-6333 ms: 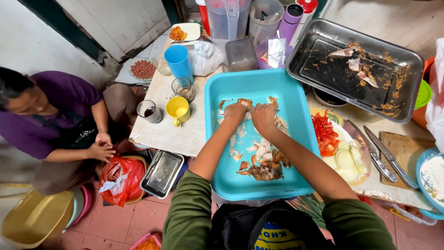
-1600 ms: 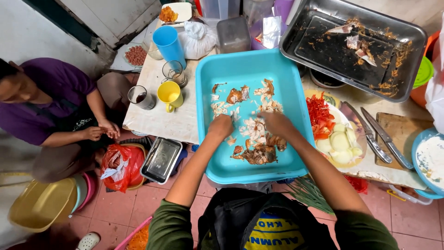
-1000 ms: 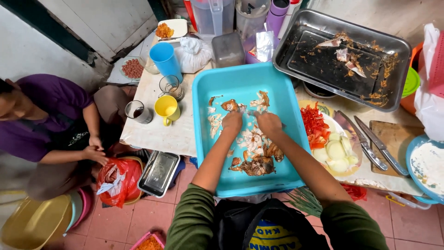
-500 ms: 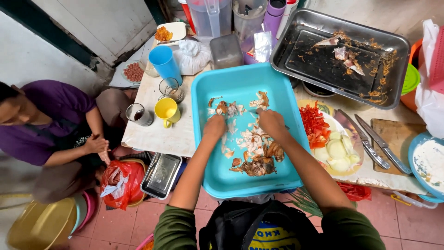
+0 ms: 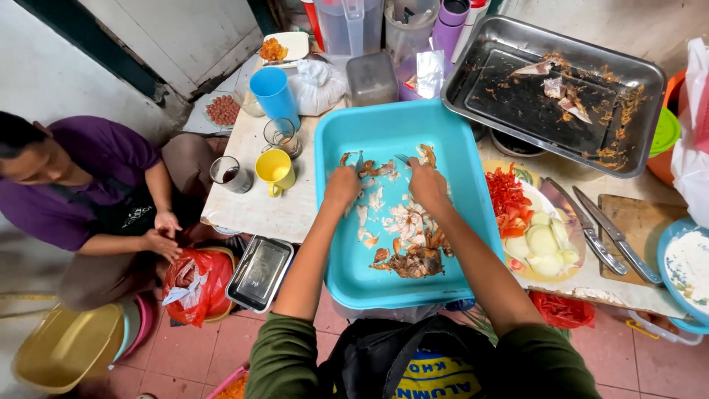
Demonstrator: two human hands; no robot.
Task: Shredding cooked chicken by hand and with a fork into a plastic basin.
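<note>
My left hand (image 5: 342,185) and right hand (image 5: 427,183) each pinch shredded cooked fish (image 5: 402,222) inside the turquoise tray (image 5: 340,255) on the worktop (image 5: 258,214).

Your turquoise tray (image 5: 473,148) sits flat at the desk's near edge, rectangular and deep. Shredded pale and brown meat scraps (image 5: 402,236) lie scattered along its middle, heaped darker toward the near side.

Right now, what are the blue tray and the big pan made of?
Blue tray: likely plastic, uniform turquoise, soft sheen, thick rounded rim. Big pan: metal, probably stainless steel, grey with bright reflections on its rim. Both hands work shredded food inside the tray.
</note>
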